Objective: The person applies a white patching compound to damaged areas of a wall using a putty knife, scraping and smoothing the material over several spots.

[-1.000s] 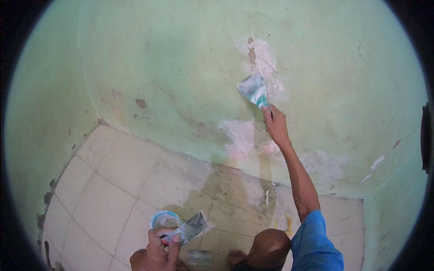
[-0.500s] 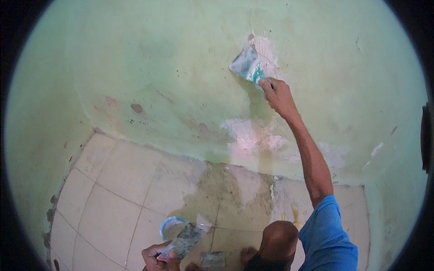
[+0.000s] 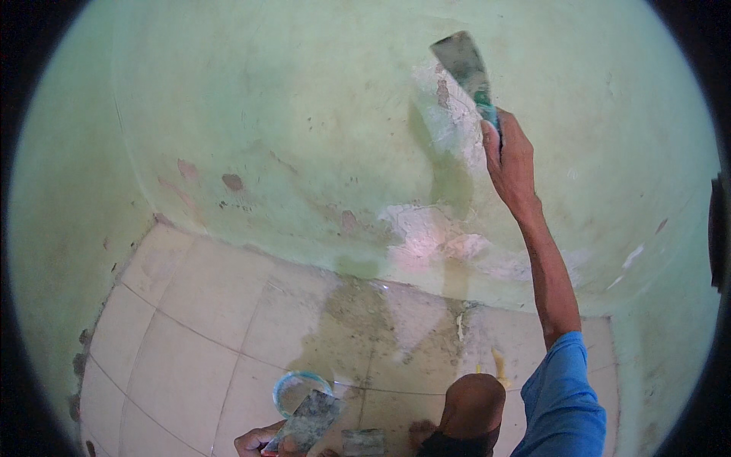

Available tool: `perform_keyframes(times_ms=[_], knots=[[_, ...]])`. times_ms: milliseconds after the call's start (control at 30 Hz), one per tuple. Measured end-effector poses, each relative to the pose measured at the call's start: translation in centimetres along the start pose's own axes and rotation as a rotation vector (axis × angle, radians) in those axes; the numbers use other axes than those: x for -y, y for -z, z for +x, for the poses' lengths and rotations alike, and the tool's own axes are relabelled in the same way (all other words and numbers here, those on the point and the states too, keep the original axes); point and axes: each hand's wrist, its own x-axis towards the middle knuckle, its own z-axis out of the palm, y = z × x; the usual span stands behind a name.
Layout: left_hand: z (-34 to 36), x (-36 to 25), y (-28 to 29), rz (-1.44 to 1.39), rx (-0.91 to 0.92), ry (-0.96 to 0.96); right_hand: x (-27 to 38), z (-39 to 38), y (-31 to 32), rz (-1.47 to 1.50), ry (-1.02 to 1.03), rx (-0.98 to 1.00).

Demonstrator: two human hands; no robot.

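Observation:
My right hand (image 3: 512, 161) is closed round the green handle of a wide putty knife (image 3: 461, 61). Its grey blade lies at the upper right edge of a whitish filler patch (image 3: 457, 126) on the green wall. Low at the bottom, my left hand (image 3: 263, 440) grips a second flat scraper (image 3: 312, 419) by its reddish handle, the blade smeared grey and white. Behind that scraper a round tub with a blue-white rim (image 3: 301, 375) stands on the floor, partly covered by the blade.
A larger pale, peeling patch (image 3: 419, 236) spreads low on the wall (image 3: 266, 114). The tiled floor (image 3: 190, 282) has a dark wet-looking stain. A small grey plate (image 3: 362, 442) lies by my feet, next to my bent knee (image 3: 474, 404). A yellow object (image 3: 499, 365) sits near the wall.
My right hand has moved up and right with the putty knife, whose blade now shows a greyer face with less white on it. The left hand's scraper has dipped slightly.

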Motion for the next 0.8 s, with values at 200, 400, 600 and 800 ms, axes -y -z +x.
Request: perform_keyframes(times_ms=[200, 400, 600, 800], knots=[[-0.3, 1.9, 0.9, 0.127, -0.007, -0.108, -3.0, -0.7, -2.0, -0.383, -0.113, 0.3], [-0.4, -1.2, 1.1, 0.113, -0.002, 0.11, -1.9, -1.1, -1.8, -0.338, -0.059, 0.189], [0.0, -0.1, -0.2, -0.138, -0.342, -0.1, -2.7, -1.5, -1.4, -0.362, -0.122, 0.239], [0.3, 1.5, 1.0, -0.135, -0.417, -0.189, -2.4, -1.1, -1.1, -0.295, -0.137, 0.24]])
